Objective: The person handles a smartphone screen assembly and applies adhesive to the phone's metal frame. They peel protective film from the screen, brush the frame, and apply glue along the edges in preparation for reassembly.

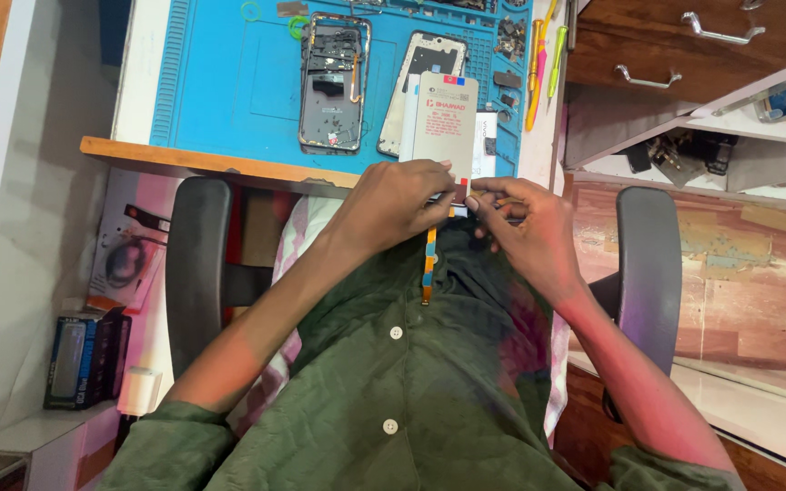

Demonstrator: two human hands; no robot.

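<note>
My left hand (399, 202) and my right hand (522, 227) both pinch the lower edge of a flat grey phone display panel (445, 123) held upright over my lap, its back side with a printed label facing me. An orange flex ribbon (428, 264) hangs from the panel's bottom edge between my hands. Beyond the panel, on a blue repair mat (229, 82), lie an opened phone body (332, 82) showing its inner parts and a second phone frame (422, 68) with a white rim, partly hidden behind the panel.
The mat lies on a white table with a wooden front edge (211, 161). Yellow and orange tools (539, 64) lie at the mat's right side. Wooden drawers (684, 41) stand to the right, chair armrests (195, 264) flank me, and boxes (79, 359) sit low left.
</note>
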